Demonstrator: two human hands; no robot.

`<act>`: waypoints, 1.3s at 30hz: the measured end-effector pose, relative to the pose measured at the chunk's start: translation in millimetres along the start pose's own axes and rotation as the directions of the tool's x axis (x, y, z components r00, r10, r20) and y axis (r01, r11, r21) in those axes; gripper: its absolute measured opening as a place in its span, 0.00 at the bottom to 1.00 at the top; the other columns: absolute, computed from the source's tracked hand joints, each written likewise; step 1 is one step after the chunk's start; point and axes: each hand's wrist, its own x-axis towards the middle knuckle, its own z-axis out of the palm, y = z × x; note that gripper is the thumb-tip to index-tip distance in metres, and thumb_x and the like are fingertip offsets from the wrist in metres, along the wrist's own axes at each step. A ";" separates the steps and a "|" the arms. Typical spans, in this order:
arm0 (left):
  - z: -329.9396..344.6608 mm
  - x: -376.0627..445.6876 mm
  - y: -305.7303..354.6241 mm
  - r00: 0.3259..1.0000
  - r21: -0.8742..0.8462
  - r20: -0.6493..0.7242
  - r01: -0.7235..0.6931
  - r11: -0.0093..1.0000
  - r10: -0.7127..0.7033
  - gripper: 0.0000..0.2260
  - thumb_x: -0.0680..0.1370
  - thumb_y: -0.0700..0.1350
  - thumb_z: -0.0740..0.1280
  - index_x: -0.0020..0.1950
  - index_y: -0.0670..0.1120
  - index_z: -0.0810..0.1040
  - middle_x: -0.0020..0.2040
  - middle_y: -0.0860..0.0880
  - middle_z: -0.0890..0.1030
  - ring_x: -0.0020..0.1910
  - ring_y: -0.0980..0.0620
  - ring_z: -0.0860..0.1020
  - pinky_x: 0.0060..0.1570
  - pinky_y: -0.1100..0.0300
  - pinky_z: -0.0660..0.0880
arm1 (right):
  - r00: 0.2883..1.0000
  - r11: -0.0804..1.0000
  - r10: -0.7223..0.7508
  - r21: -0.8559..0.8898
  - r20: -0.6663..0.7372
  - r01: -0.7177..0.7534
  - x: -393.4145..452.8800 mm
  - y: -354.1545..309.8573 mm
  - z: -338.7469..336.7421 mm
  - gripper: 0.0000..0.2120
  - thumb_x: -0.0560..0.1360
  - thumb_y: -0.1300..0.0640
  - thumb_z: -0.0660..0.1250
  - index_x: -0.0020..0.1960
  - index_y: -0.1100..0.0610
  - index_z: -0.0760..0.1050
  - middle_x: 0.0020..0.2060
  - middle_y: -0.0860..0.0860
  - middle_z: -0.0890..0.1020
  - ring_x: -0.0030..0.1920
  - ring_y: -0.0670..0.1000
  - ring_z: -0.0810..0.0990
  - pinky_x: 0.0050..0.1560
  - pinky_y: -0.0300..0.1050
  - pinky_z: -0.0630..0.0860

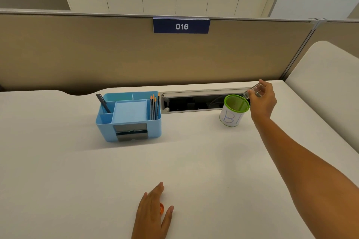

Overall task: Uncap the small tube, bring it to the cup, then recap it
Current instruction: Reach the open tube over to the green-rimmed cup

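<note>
At right of frame the uncapped small tube [253, 91] was pinched in the right hand [262, 101], tipped mouth-first over the cup [234, 110] rim, while the orange cap [162, 208] was kept ready at bottom centre under the left hand [153, 211], fingers spread flat.

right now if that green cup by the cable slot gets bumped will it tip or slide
The green cup is probably light: its wall looks like thin mesh. It stands taller than wide on the smooth desk, so a low nudge likely slides it and a knock near the rim may tip it.
</note>
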 end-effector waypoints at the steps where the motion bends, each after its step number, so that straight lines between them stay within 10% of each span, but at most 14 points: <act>1: -2.8 0.2 1.8 1.000 0.050 0.002 -0.020 0.999 0.020 0.40 0.70 0.71 0.40 0.58 0.42 0.74 0.56 0.45 0.81 0.50 0.44 0.81 0.50 0.44 0.75 | 1.000 1.000 -0.002 0.010 -0.005 0.002 -0.7 -0.6 0.2 0.21 0.69 0.62 0.71 0.61 0.54 0.72 0.55 0.58 0.80 0.50 0.49 0.77 0.41 0.20 0.69; 12: -8.7 -2.9 2.8 0.996 0.111 0.088 -0.043 0.993 0.034 0.34 0.75 0.64 0.41 0.52 0.41 0.77 0.47 0.46 0.85 0.40 0.48 0.84 0.38 0.51 0.79 | 0.993 0.993 -0.115 -0.018 0.037 0.116 -8.2 -15.0 0.0 0.20 0.70 0.61 0.71 0.60 0.53 0.72 0.55 0.55 0.79 0.52 0.47 0.76 0.40 0.20 0.69; 16: -3.0 -1.1 -2.3 0.997 0.044 0.057 -0.049 0.998 0.047 0.28 0.76 0.62 0.48 0.63 0.43 0.69 0.61 0.47 0.77 0.55 0.51 0.79 0.60 0.72 0.62 | 0.997 0.997 -0.081 0.003 -0.002 0.081 -9.7 -16.1 1.1 0.20 0.70 0.62 0.71 0.60 0.55 0.72 0.55 0.57 0.80 0.51 0.50 0.77 0.39 0.17 0.67; 19: 10.4 1.1 -13.6 0.998 0.000 0.039 -0.046 0.999 0.046 0.27 0.75 0.56 0.59 0.70 0.50 0.53 0.73 0.54 0.58 0.71 0.54 0.61 0.70 0.64 0.49 | 0.999 0.999 -0.013 0.048 -0.033 0.015 -12.3 -16.1 -0.6 0.20 0.70 0.62 0.71 0.60 0.56 0.72 0.54 0.58 0.80 0.49 0.51 0.77 0.39 0.18 0.68; 25: 15.4 0.7 -15.9 0.999 -0.017 0.023 -0.025 1.000 0.025 0.28 0.73 0.51 0.66 0.69 0.48 0.58 0.71 0.50 0.63 0.69 0.49 0.65 0.70 0.56 0.54 | 0.982 0.981 -0.149 -0.104 0.113 0.161 -18.5 -18.7 -2.0 0.18 0.70 0.64 0.69 0.59 0.55 0.73 0.54 0.56 0.78 0.49 0.48 0.74 0.40 0.18 0.67; 28: 9.5 -0.4 -13.2 0.999 0.018 0.009 -0.051 0.999 0.051 0.24 0.75 0.54 0.62 0.68 0.49 0.60 0.69 0.50 0.67 0.66 0.51 0.69 0.69 0.62 0.55 | 0.977 0.974 -0.177 -0.123 0.122 0.192 -14.8 -24.8 0.4 0.18 0.71 0.64 0.67 0.60 0.55 0.72 0.55 0.57 0.78 0.52 0.51 0.75 0.50 0.35 0.72; 31: 2.0 -3.9 -8.1 0.992 0.094 -0.018 -0.123 0.988 0.125 0.27 0.77 0.61 0.46 0.56 0.44 0.74 0.51 0.48 0.83 0.45 0.53 0.83 0.51 0.68 0.73 | 0.972 0.966 -0.192 -0.150 0.137 0.212 -8.9 -31.1 3.1 0.18 0.72 0.64 0.65 0.60 0.55 0.71 0.55 0.57 0.77 0.54 0.54 0.76 0.53 0.44 0.73; 34: 0.2 -4.6 -5.5 0.987 0.177 -0.085 -0.119 0.977 0.136 0.22 0.76 0.59 0.54 0.52 0.43 0.76 0.46 0.48 0.85 0.39 0.51 0.84 0.35 0.53 0.78 | 0.971 0.968 -0.192 -0.134 0.143 0.211 -3.9 -37.1 5.5 0.18 0.72 0.64 0.65 0.60 0.55 0.71 0.56 0.57 0.77 0.54 0.54 0.76 0.53 0.44 0.74; 39: -0.1 -0.5 -4.9 0.994 0.139 -0.069 -0.072 0.988 0.082 0.23 0.77 0.58 0.52 0.59 0.43 0.73 0.57 0.46 0.80 0.52 0.50 0.80 0.54 0.54 0.75 | 0.990 0.989 -0.067 -0.123 0.121 0.082 -1.6 -40.2 7.0 0.18 0.72 0.64 0.67 0.60 0.55 0.70 0.56 0.56 0.79 0.53 0.52 0.76 0.49 0.39 0.70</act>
